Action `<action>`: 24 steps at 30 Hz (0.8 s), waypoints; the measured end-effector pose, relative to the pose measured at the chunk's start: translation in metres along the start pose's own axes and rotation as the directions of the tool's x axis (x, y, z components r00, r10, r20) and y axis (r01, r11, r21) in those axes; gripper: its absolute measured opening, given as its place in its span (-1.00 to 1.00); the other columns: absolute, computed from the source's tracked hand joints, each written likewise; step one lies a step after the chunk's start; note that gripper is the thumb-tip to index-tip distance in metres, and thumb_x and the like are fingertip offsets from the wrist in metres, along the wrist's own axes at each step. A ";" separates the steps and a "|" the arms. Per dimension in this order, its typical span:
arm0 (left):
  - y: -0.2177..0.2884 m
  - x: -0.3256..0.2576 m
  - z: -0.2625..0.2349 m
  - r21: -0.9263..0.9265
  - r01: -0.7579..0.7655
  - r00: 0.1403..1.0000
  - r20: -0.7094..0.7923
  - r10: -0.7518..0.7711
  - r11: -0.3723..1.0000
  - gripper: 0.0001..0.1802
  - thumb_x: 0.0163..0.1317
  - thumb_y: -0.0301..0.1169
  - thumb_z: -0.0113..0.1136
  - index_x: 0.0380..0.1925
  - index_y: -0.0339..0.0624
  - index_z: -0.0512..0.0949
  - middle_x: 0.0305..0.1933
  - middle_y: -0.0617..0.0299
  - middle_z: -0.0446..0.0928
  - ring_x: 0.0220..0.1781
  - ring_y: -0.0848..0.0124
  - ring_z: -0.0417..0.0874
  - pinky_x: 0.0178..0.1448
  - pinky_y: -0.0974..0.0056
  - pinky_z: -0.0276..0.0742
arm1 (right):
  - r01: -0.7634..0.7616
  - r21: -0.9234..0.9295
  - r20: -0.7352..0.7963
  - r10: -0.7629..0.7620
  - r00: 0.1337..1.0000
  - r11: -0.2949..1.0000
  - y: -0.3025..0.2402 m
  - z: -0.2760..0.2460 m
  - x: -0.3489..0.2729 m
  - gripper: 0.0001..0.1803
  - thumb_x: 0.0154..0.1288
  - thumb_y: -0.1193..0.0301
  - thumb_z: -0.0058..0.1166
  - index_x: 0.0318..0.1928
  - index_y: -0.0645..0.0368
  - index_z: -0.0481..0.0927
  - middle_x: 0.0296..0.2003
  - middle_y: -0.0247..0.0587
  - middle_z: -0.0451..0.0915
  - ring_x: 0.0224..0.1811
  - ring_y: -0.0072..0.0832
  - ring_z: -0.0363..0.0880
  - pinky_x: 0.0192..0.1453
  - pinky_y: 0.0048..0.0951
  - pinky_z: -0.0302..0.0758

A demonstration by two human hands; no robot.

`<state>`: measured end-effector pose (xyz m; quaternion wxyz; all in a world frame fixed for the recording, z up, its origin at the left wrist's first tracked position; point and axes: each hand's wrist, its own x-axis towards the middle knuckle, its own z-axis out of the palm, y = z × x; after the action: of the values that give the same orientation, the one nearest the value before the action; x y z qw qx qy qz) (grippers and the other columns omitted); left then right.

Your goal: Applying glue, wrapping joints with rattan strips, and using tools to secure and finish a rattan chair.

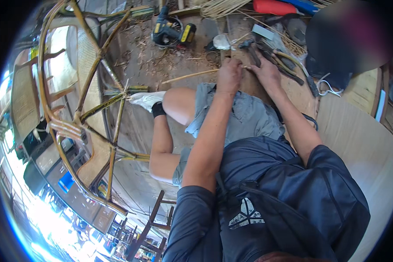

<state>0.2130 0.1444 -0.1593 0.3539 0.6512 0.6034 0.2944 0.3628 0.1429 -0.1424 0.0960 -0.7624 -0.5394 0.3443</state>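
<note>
Wood chips cover the floor [161, 61] where my left hand [229, 74] and right hand [267, 72] both pinch a thin cane strip [190, 76] just past my knee, and I think it could snap if I bend it hard.

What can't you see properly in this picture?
- Head view: the left hand and right hand cover where they pinch the thin pale cane strip, so each grip is unclear.
- Head view: the red tube-shaped thing is cut off by the top edge.
- Head view: a dark blurred patch hides the upper right.
</note>
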 end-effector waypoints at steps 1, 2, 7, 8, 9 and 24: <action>-0.002 0.000 -0.003 0.046 0.006 1.000 0.010 -0.006 0.999 -0.88 0.04 -0.45 0.16 -0.40 -0.22 0.55 -0.37 0.01 0.51 -0.29 0.08 0.55 -0.21 0.17 0.48 | 0.001 -0.001 0.032 -0.001 0.999 1.000 -0.005 0.000 0.000 -0.29 0.00 0.08 0.19 0.21 -0.24 0.28 -0.28 0.08 0.57 -0.19 -0.03 0.54 -0.14 -0.18 0.45; -0.003 0.000 -0.003 0.034 0.002 1.000 0.017 -0.002 0.999 -0.88 0.04 -0.45 0.16 -0.40 -0.22 0.55 -0.37 0.01 0.51 -0.29 0.08 0.55 -0.21 0.17 0.48 | 0.003 -0.001 0.063 -0.003 0.998 1.000 -0.008 -0.001 0.000 -0.27 0.00 0.09 0.19 0.24 -0.29 0.24 -0.27 0.10 0.56 -0.19 -0.03 0.54 -0.14 -0.17 0.44; 0.000 0.001 -0.005 -0.034 0.016 1.000 0.028 -0.015 0.999 -0.87 0.07 -0.44 0.14 -0.39 -0.25 0.54 -0.36 0.00 0.52 -0.29 0.08 0.55 -0.21 0.17 0.46 | 0.031 -0.005 0.112 -0.030 0.993 1.000 0.000 -0.008 0.006 -0.23 0.02 0.13 0.18 0.27 -0.31 0.17 -0.28 0.15 0.55 -0.18 0.00 0.52 -0.13 -0.15 0.43; 0.001 0.002 -0.005 -0.039 0.024 0.999 0.032 -0.022 0.999 -0.87 0.07 -0.43 0.14 -0.38 -0.25 0.54 -0.36 0.00 0.52 -0.29 0.07 0.55 -0.21 0.17 0.46 | 0.068 0.049 0.118 -0.074 0.990 0.996 0.006 -0.006 0.008 -0.30 0.02 0.14 0.18 0.22 -0.17 0.26 -0.28 0.16 0.54 -0.18 0.00 0.52 -0.12 -0.15 0.43; 0.001 0.002 -0.005 -0.043 0.022 0.999 0.033 -0.021 0.999 -0.87 0.07 -0.43 0.14 -0.38 -0.25 0.54 -0.36 0.00 0.52 -0.29 0.07 0.55 -0.21 0.17 0.46 | 0.106 0.103 0.121 -0.118 0.986 0.989 0.010 -0.005 0.011 -0.35 0.03 0.16 0.17 0.17 -0.04 0.34 -0.29 0.18 0.54 -0.18 0.01 0.52 -0.12 -0.14 0.42; 0.007 0.002 -0.010 0.021 0.053 0.995 0.078 -0.054 0.998 -0.84 0.07 -0.36 0.15 -0.37 -0.19 0.57 -0.34 0.06 0.53 -0.27 0.11 0.56 -0.20 0.18 0.46 | 0.017 -0.001 0.184 -0.017 0.983 1.000 0.011 -0.001 0.018 -0.52 0.05 0.15 0.15 -0.12 0.25 0.49 -0.28 0.20 0.54 -0.16 0.02 0.51 -0.09 -0.14 0.42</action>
<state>0.2085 0.1475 -0.1481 0.3787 0.6492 0.6090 0.2532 0.3747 0.1543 -0.1547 0.0476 -0.7230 -0.5528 0.4116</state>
